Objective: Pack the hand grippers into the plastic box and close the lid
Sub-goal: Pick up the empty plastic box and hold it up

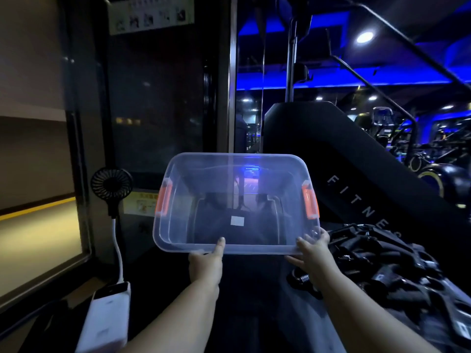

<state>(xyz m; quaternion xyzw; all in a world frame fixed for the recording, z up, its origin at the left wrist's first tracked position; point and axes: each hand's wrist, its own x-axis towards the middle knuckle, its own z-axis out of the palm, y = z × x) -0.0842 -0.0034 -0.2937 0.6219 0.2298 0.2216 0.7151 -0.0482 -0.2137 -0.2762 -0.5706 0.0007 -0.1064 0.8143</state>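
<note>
A clear plastic box (175,235) with orange side latches is held up in the air, tilted toward me so I look through its bottom; the inside seems to hold nothing. My left hand (206,263) grips its near rim left of centre, thumb on top. My right hand (312,253) grips the near right corner. A heap of black hand grippers (387,266) with metal springs lies low at the right, beside my right forearm. No separate lid is clearly visible.
A small black fan (111,186) on a white cable stands at the left, plugged into a white power bank (105,319). A black fitness machine (356,179) rises behind the box. A dark glass panel (158,110) is straight ahead.
</note>
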